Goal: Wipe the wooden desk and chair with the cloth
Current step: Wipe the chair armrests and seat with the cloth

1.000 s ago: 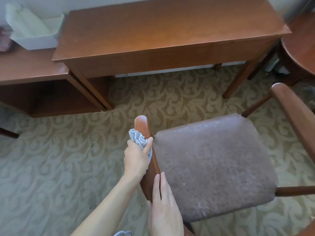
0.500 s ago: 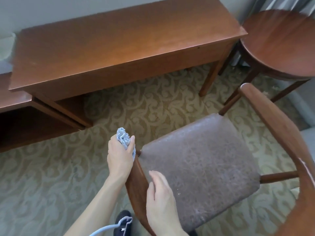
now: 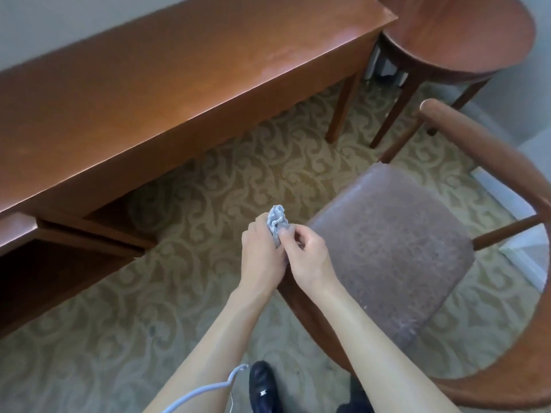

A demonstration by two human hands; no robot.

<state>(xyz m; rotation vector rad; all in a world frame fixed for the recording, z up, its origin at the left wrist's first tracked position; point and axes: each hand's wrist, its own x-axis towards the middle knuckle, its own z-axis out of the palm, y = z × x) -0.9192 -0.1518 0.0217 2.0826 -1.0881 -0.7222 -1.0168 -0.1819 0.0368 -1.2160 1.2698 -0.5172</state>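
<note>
Both hands together above the chair's front left corner. Left hand [image 3: 262, 248] curled round a bunched light blue cloth [image 3: 276, 223]; right hand [image 3: 307, 256] pinching the same cloth from the other side. Cloth held in the air just beside the brown upholstered seat [image 3: 387, 257] of the wooden chair [image 3: 477, 150]. Wooden bench [image 3: 179, 84] well apart, beyond patterned carpet [image 3: 238, 174]. Round side table [image 3: 459, 34] at upper right.

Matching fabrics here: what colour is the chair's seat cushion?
The seat cushion is a dusty mauve-brown, shown in the head view.
</note>
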